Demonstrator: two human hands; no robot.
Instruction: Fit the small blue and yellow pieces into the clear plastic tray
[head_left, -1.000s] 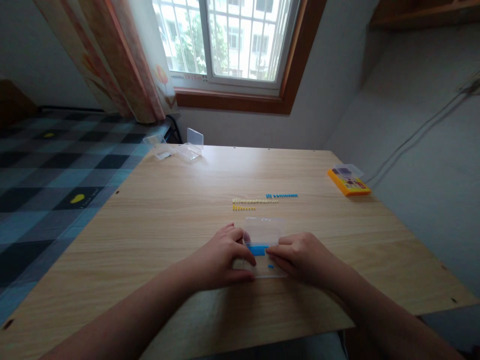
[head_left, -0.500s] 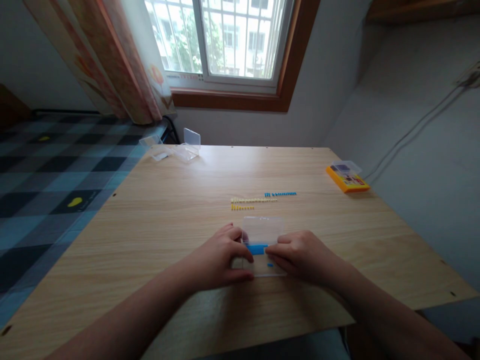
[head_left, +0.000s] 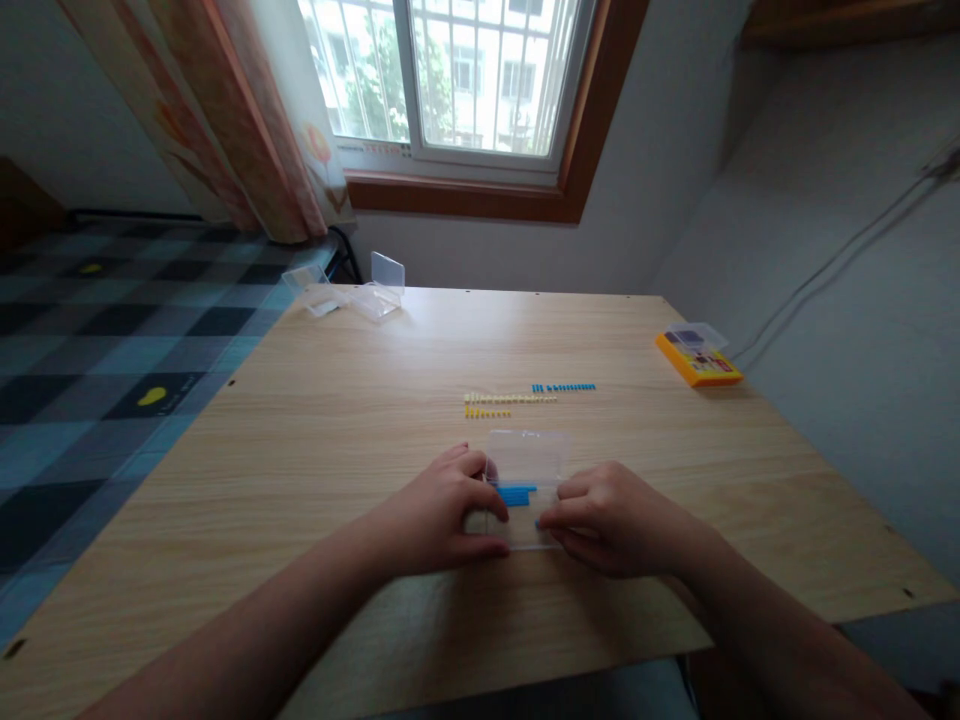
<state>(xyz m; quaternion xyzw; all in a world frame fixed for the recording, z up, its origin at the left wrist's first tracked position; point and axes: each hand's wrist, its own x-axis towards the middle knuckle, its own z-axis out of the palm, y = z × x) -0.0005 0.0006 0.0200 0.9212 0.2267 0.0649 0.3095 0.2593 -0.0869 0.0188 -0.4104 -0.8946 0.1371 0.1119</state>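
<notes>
A small clear plastic box (head_left: 526, 460) lies open on the wooden table (head_left: 360, 420) between my hands, with a row of blue pieces (head_left: 517, 494) inside it. My left hand (head_left: 442, 515) grips the box's left side, thumb below and fingers curled over the edge. My right hand (head_left: 611, 518) has its fingertips pinched on a tiny blue piece (head_left: 538, 523) over the box's near half. Beyond the box lie a pale yellow row (head_left: 510, 398), a short yellow row (head_left: 487, 412) and a blue row (head_left: 564, 387) of small pieces.
Two open clear boxes (head_left: 358, 293) sit at the table's far left corner. An orange and yellow package (head_left: 697, 357) with a clear lid lies at the right edge. A checked blue bedspread (head_left: 112, 350) borders the table on the left; a wall stands close on the right.
My right hand's fingers have drawn in and closed on the loose blue piece that lay in the box's near half. The left hand keeps its hold.
</notes>
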